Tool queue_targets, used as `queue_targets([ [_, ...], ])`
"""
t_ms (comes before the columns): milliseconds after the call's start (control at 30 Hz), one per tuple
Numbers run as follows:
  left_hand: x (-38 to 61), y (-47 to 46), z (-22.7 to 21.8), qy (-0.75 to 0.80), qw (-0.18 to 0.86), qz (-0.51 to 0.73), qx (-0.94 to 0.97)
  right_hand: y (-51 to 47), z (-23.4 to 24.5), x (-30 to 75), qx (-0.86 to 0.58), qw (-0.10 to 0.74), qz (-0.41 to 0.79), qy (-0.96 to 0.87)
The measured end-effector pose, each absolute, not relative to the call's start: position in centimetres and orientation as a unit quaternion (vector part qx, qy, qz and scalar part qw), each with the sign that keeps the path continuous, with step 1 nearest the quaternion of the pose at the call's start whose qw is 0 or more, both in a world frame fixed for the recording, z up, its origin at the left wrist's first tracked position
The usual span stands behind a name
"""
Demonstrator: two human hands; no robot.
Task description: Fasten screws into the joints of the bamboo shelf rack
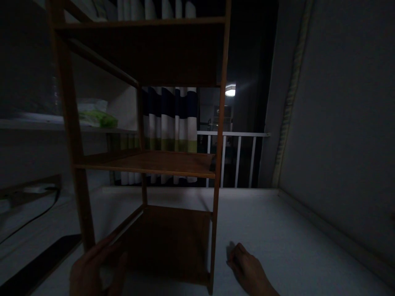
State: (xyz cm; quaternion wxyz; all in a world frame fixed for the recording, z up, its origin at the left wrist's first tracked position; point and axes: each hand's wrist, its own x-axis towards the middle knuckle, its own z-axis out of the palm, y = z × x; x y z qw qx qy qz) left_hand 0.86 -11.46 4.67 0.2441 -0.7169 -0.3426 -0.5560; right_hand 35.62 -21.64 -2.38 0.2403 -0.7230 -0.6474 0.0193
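So it's pretty dark in here, but the main thing is a wooden shelf unit [148, 164] standing upright on a white surface [277, 230], right in front of the camera. It's got a bottom shelf [169, 238], a middle one and an upper one, all looking bare, though the very top runs out of view. The left hand [92, 271] is down at the unit's near-left corner, fingers stretched out over the foot of the front left leg [72, 135] and reaching onto the edge of the bottom shelf. It's touching the wood for sure, but honestly it's too dim to tell if it's actually gripping or just laid there. The right hand [247, 267] is just to the right of the unit's front right leg [217, 185], close but not touching it, resting on the white surface with loosely curled fingers and nothing in it. Behind the unit, seen through its frame, hangs a striped curtain [173, 119], and behind and to the right of it there's a white railing [237, 154] with a lamp [230, 91] glowing above that. To the left of the unit, around middle-shelf height, a green and white packet [95, 115] sits on a ledge, and lower on that side a black cable [31, 220] trails along. A plain wall [345, 123] runs well off to the unit's right.
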Motion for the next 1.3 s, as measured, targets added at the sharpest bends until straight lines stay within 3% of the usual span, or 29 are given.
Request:
queue_targets([
  [167,8.9,-15.7,12.4,-0.257,0.280,-0.566,-0.731,-21.5,-2.5,35.4,-0.718,0.262,0.023,-0.644],
  [267,12.7,-17.0,16.4,-0.220,0.305,-0.532,-0.759,-21.0,0.0,35.6,-0.682,0.313,0.025,-0.660],
  [500,17.2,-17.0,21.0,-0.263,0.307,-0.496,-0.768,-20.1,16.5,36.4,-0.539,0.527,-0.053,-0.654],
  [600,18.2,-16.6,21.1,-0.272,0.329,-0.488,-0.761,-20.9,20.4,36.0,-0.429,0.676,-0.082,-0.593],
  [767,19.5,-16.0,20.1,-0.274,0.326,-0.515,-0.744,-19.8,19.1,34.7,-0.371,0.752,-0.051,-0.543],
  [1000,19.8,-16.1,19.9,-0.275,0.286,-0.540,-0.742,-19.4,18.5,32.9,-0.326,0.750,-0.057,-0.573],
  [1300,19.4,-15.3,19.8,-0.254,0.326,-0.508,-0.756,-19.1,18.4,31.2,-0.301,0.740,-0.073,-0.596],
])
